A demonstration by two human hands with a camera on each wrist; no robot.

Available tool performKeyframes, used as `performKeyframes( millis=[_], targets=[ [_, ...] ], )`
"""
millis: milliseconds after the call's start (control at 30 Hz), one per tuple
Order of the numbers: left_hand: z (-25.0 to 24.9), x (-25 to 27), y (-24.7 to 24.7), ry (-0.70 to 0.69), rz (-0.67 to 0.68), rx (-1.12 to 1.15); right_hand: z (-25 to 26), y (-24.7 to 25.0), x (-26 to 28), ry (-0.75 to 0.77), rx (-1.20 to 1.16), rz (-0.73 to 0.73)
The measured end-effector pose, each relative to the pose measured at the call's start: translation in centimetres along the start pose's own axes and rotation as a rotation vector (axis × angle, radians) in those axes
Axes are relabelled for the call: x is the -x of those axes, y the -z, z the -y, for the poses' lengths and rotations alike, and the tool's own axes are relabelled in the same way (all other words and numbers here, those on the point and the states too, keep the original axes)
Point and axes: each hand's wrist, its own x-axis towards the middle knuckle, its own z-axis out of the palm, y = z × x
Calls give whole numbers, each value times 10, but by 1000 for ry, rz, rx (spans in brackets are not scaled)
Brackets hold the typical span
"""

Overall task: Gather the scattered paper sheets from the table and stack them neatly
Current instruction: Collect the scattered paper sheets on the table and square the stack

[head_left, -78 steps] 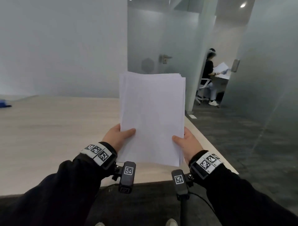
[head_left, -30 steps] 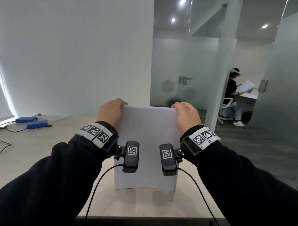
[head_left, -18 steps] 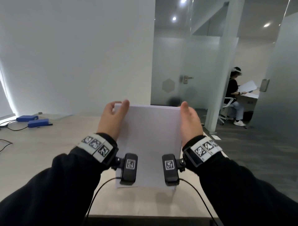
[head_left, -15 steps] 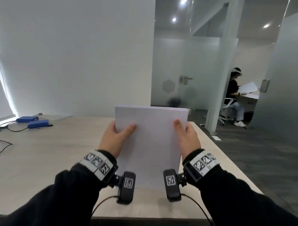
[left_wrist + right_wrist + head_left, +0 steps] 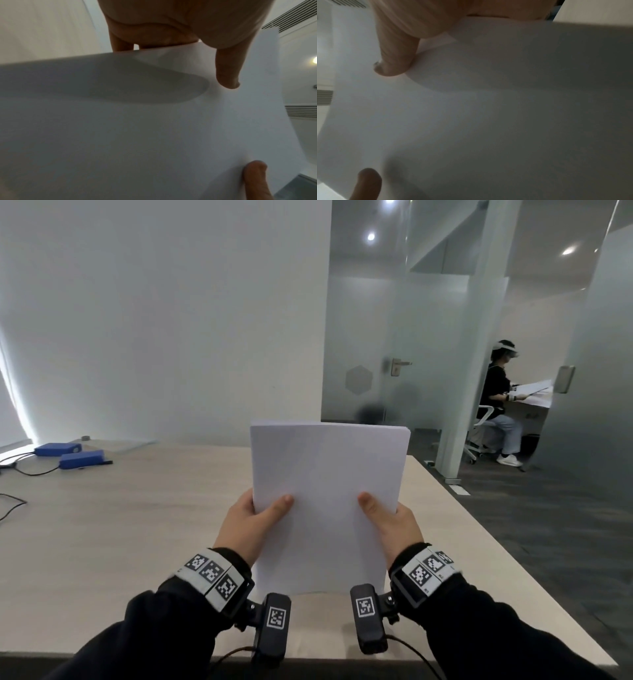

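Observation:
A stack of white paper sheets [image 5: 327, 494] is held upright above the near part of the light wooden table [image 5: 120, 525], its lower edge a little above the tabletop. My left hand [image 5: 255, 518] grips the stack's left edge, thumb on the front face. My right hand [image 5: 388, 517] grips the right edge the same way. In the left wrist view the paper stack [image 5: 137, 135] fills the frame under my thumb, and the right wrist view shows the paper stack [image 5: 488, 121] likewise. The fingers behind the sheets are mostly hidden.
Two blue boxes [image 5: 80, 458] with dark cables lie at the table's far left. The table's right edge [image 5: 496, 539] borders a dark carpeted floor. A white pillar [image 5: 469, 354] and frosted glass walls stand beyond. A seated person [image 5: 496, 398] holds papers in the far room.
My hands slid from the stack's top corners down its side edges to grip it lower. The stack rose slightly off the table and leans back toward me.

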Motion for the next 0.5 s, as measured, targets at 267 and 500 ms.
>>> performKeyframes(
  millis=[267, 500],
  targets=[
    [9, 9, -4, 41, -1, -17, -12, 2, 1, -30, 11, 1],
    [30, 19, 1, 116, 18, -64, -33, 12, 10, -81, 63, 16]
  ],
)
